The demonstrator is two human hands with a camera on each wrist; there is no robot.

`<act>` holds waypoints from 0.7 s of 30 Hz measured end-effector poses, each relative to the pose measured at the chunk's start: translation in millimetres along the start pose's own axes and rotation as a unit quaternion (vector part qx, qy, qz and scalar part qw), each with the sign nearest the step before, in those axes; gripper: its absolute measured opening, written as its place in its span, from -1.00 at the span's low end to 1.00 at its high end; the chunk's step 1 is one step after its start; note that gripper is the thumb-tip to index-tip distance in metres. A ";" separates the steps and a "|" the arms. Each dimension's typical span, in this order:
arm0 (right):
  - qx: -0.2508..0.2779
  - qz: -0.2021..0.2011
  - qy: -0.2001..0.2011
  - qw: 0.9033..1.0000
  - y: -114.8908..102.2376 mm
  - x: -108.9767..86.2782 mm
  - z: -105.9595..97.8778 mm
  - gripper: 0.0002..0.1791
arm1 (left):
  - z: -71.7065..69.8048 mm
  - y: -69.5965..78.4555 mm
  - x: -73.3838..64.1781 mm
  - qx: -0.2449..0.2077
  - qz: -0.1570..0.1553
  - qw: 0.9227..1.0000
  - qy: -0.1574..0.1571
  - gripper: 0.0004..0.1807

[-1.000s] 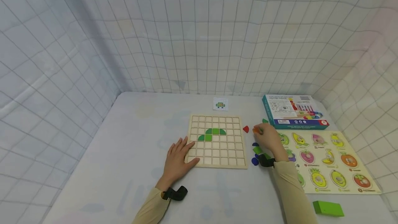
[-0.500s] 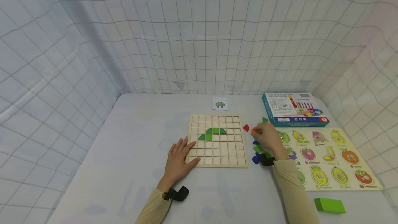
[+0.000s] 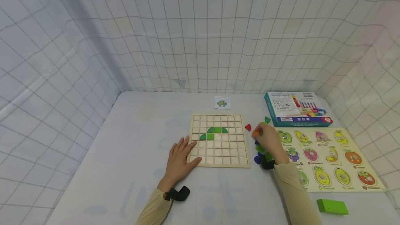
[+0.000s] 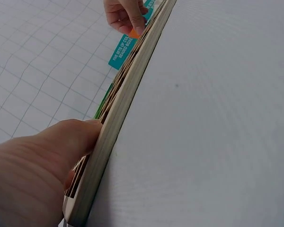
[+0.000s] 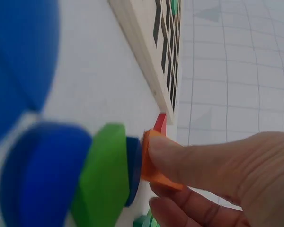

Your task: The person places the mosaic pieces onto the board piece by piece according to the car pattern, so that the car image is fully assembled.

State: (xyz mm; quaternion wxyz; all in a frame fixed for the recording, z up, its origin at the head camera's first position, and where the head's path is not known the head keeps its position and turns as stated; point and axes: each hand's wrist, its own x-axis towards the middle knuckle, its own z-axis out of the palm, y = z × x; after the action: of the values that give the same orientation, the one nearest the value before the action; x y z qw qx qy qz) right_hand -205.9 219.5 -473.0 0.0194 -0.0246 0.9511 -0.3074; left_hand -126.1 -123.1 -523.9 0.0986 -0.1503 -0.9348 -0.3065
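My left hand (image 3: pixel 178 162) lies with fingers spread on the left edge of a wooden grid board (image 3: pixel 222 153). In the left wrist view its thumb (image 4: pixel 71 137) rests on the board's edge. Light green squares (image 3: pixel 217 130) and dark green quarter-round pieces (image 3: pixel 203 136) sit in the grid. Right of the board, my right hand (image 3: pixel 270 138) pinches an orange block (image 5: pixel 154 165) between thumb and fingers. A red quarter-round piece (image 3: pixel 248 127) lies between that hand and the board. Below the hand are blue pieces (image 3: pixel 257 159) and green pieces (image 3: pixel 259 149), partly hidden by it.
A small pattern card (image 3: pixel 222 102) lies behind the board. At the back right stands a bead-set box (image 3: pixel 298 110), with a fruit puzzle board (image 3: pixel 325 160) in front of it. A green rectangular block (image 3: pixel 332 206) lies at the front right.
The right hand has shifted the orange block slightly left and toward the body, and more of the block shows. The left hand stays on the board. The head view has shifted a little.
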 end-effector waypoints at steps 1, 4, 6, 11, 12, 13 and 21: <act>0.005 -0.001 0.003 1.000 -1.2 -0.7 0.6 -0.88 | 0.0 -0.2 0.3 0.001 0.001 1.000 0.000 -0.30; 0.012 -0.016 0.013 1.000 -4.9 -3.3 2.0 -0.89 | 0.5 -1.1 0.3 0.001 0.002 1.000 0.000 -0.30; 0.017 -0.037 0.026 0.999 -7.7 -4.3 4.0 -0.90 | 0.6 -1.5 -0.1 0.001 0.001 1.000 0.000 -0.29; 0.053 -0.100 0.054 0.992 -20.1 -5.6 13.3 -0.92 | 0.8 -2.0 -2.0 0.005 -0.001 1.000 0.004 -0.30; 0.063 -0.109 0.050 0.991 -23.7 -5.3 15.7 -0.90 | 0.6 -2.0 -1.9 0.006 0.001 1.000 0.005 -0.30; 0.072 -0.114 0.044 0.990 -27.2 -5.0 18.2 -0.89 | 0.4 -1.9 -1.9 0.006 0.001 1.000 0.006 -0.30; 0.117 -0.150 -0.018 0.982 -52.0 0.6 38.8 -0.88 | -0.8 0.2 -0.8 -0.006 0.018 1.000 0.011 -0.32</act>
State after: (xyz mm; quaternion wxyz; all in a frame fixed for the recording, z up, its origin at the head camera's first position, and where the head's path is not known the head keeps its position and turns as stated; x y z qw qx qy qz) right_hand -202.7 154.8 -474.0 -0.0071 -0.1696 0.8936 -0.4155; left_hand -125.2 -123.6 -523.4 0.1136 -0.1646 -0.9289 -0.3116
